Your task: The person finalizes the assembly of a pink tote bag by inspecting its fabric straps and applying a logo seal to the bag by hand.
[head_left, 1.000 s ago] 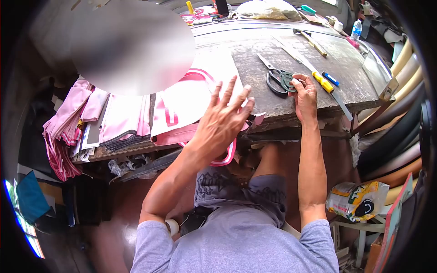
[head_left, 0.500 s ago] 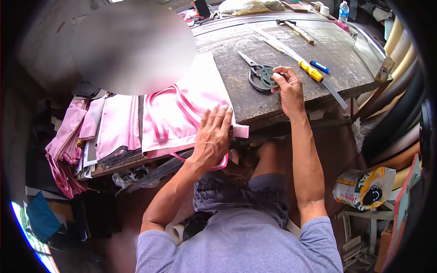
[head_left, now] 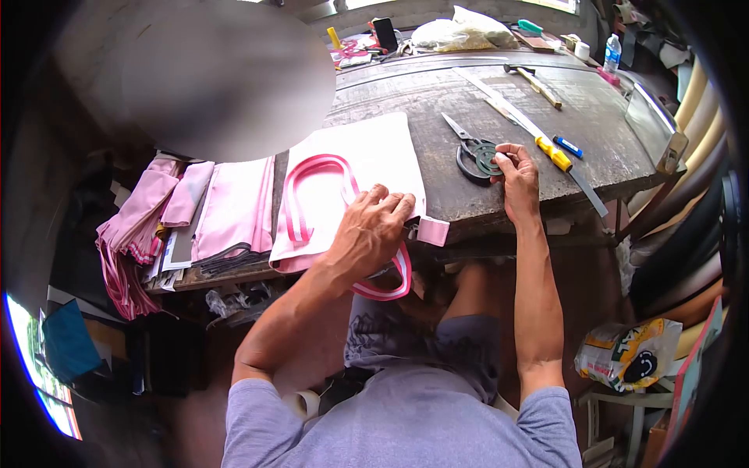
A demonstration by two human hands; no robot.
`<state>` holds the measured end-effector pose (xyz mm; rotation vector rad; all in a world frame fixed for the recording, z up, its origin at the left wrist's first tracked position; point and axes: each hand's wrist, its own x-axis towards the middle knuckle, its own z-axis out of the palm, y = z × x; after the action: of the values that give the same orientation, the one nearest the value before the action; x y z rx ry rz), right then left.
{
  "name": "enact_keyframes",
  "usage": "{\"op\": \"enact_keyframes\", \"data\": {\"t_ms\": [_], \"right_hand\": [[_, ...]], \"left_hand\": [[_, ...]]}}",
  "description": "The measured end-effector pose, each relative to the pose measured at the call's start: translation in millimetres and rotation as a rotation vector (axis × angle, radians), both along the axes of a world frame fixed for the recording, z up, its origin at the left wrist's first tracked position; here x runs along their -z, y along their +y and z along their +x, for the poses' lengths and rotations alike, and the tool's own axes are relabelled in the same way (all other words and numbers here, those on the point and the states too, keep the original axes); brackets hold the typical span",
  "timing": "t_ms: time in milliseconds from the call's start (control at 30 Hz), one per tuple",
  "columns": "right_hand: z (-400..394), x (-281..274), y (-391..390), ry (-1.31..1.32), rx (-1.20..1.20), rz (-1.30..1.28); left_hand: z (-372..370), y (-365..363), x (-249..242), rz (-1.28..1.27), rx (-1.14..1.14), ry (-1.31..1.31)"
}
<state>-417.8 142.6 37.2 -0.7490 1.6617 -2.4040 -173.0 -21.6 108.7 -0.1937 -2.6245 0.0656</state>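
Note:
A pale pink fabric bag point(head_left: 390, 148) lies at the table's front edge, with pink-and-white striped straps point(head_left: 292, 195) on it. One strap loop hangs over the edge, and a small pink tab sticks out at the right corner. My left hand point(head_left: 373, 226) rests on the bag's front part, fingers slightly bent and a little apart, covering part of a strap. In my right hand point(head_left: 519, 179), a dark green flat round piece with ring-shaped openings point(head_left: 487, 157) is pinched between thumb and fingers. It overlaps the black handles of the scissors point(head_left: 466, 144) on the table.
Folded pink pieces point(head_left: 232, 207) and hanging pink strips point(head_left: 129, 273) lie left. To the right are a yellow-handled tool point(head_left: 554, 154), a blue marker point(head_left: 568, 147), a long metal ruler point(head_left: 499, 93) and a hammer point(head_left: 538, 84). Rolls of material stand beyond the table's right end.
The view has shifted, so the table sits further right and lower. My left fingers, flat before, are now more bent, and the strap loop hangs lower. My right hand still holds the green piece.

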Motion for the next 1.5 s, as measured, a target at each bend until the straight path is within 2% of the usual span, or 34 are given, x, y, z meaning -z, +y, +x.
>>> {"op": "enact_keyframes", "data": {"t_ms": [100,133,233,267,300,367,433,500,533,567,633,700,767,833,900,967,1000,1033,1067,1100,1200,1233,1267,1300,1400,1500], "right_hand": [[2,-2,-1,0.011,0.005,-0.046],[0,1,0,0.017,-0.008,-0.046],[3,-2,0,0.022,0.029,-0.017],[2,0,1,0.023,0.012,-0.012],[2,-1,0,0.026,0.013,-0.004],[4,-1,1,0.02,0.025,0.008],[2,2,1,0.018,0.037,0.007],[-1,0,-1,0.027,0.042,0.001],[0,1,-2,0.028,0.046,-0.008],[1,1,-2,0.026,0.054,-0.018],[2,0,-1,0.016,0.036,-0.025],[2,0,0,0.007,-0.002,-0.039],[-2,1,0,0.012,0.019,0.011],[0,0,-2,0.034,0.048,0.021],[-1,2,-2,0.017,0.017,0.008],[0,2,-1,0.011,0.021,-0.006],[0,1,-2,0.016,0.036,-0.021],[-1,3,-3,0.027,0.054,-0.035],[-4,5,-5,0.039,0.075,-0.021],[-4,5,-5,0.043,0.093,-0.001],[-1,3,-6,0.019,0.136,-0.03],[-1,4,-6,-0.002,0.134,-0.052],[-2,5,-7,-0.009,0.136,-0.071],[0,4,-7,0.007,0.153,-0.053],[5,-3,-3,0.001,0.136,-0.021],[5,-3,-3,0.002,0.128,-0.021]], "left_hand": [[24,1,-50,0.034,0.142,0.0],[30,-1,-55,-0.011,0.12,-0.07],[46,9,-47,-0.062,0.235,-0.402],[50,3,-33,0.055,0.303,-0.564],[54,2,-30,0.118,0.278,-0.721],[44,-32,-6,0.112,0.237,-0.495],[27,-70,-2,-0.085,-0.044,-0.263],[14,-109,2,-0.177,-0.329,-0.144],[14,-122,4,-0.24,-0.399,-0.169],[14,-143,14,-0.271,-0.374,-0.174],[19,-137,-4,0.153,-0.385,-0.415],[42,-112,-21,0.184,-0.113,-0.359],[74,-49,-89,0.668,0.119,-0.862],[85,-34,-117,0.744,0.584,-0.86],[80,-37,-124,0.843,0.47,-0.604],[44,-35,-121,0.567,0.003,-0.311],[18,-38,-103,0.437,-0.076,-0.084],[-9,-41,-87,0.429,-0.193,-0.08],[-40,-51,-65,0.284,-0.24,-0.041],[-70,-50,-44,0.256,-0.348,-0.057],[-144,-50,29,0.255,-0.512,-0.012],[-152,-38,34,0.298,-0.561,-0.11],[-159,-34,51,0.247,-0.602,-0.063],[-163,-27,55,0.198,-0.646,-0.022],[-173,-27,54,0.304,-0.617,-0.136],[-160,-33,20,0.302,-0.463,-0.159]]}}
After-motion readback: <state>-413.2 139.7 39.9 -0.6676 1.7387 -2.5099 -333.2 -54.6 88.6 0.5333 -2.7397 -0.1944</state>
